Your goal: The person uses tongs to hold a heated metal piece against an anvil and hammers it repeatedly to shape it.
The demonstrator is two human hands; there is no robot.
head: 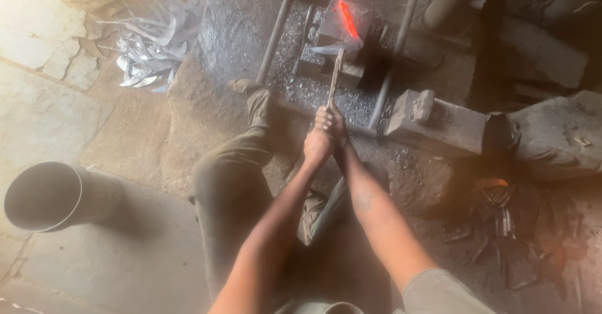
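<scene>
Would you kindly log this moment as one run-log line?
both hands: left hand and right hand grip wooden hammer handle | hammer head: over glowing orange metal bar | support: dark anvil block

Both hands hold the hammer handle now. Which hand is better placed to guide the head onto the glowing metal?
Probably the right hand: it grips the hammer handle farther up, nearer the hammer head and the glowing metal. The left hand sits behind it, at the handle's end.
</scene>
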